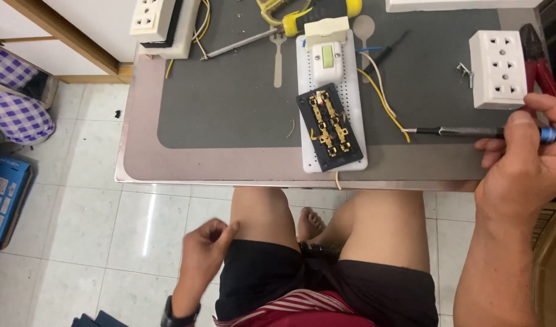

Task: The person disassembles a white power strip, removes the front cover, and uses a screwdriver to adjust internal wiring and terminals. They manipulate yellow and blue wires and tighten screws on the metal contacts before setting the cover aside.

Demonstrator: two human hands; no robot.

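Gripping a screwdriver (471, 131), the right hand (523, 163); left hand (206, 245) loosely curled, empty.

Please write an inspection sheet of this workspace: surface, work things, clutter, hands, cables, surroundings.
Surface: grey mat on a table.
Job's things: white board carrying an opened black socket base; slim screwdriver.
Clutter: white outlet block, red pliers, second outlet.
Hands: right hand grips the screwdriver; left hand below the table, beside the knee.
Cables: yellow and white wires run from the board.
Surroundings: white tiled floor, blue box.
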